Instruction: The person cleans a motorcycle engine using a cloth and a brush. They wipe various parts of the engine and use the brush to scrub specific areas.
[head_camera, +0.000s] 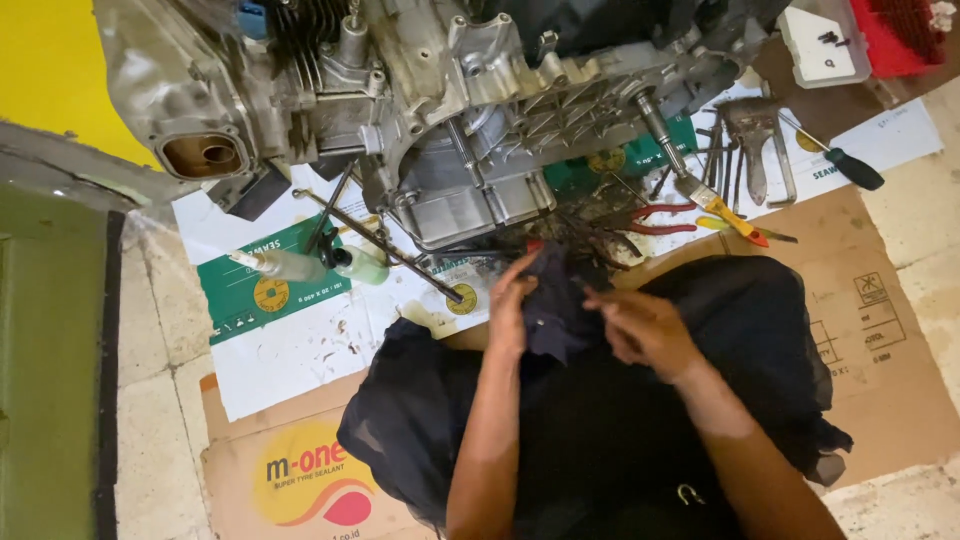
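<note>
My left hand (512, 305) and my right hand (640, 325) both grip a dark cloth (552, 310) held over my lap, just in front of a grey metal engine block (440, 100). The left hand holds the cloth's left edge with fingers curled; the right hand pinches its right side. What the cloth wraps, if anything, is hidden. My legs in black clothing (620, 420) fill the lower middle.
Flattened cardboard (880, 330) and printed paper sheets (290, 340) cover the tiled floor. A small spray bottle (352, 262), a long thin rod (380, 245), red-handled pliers (655, 220), a paintbrush (720, 205), a screwdriver (850, 165) and metal tongs (760, 140) lie near the engine. A green panel (50, 370) stands left.
</note>
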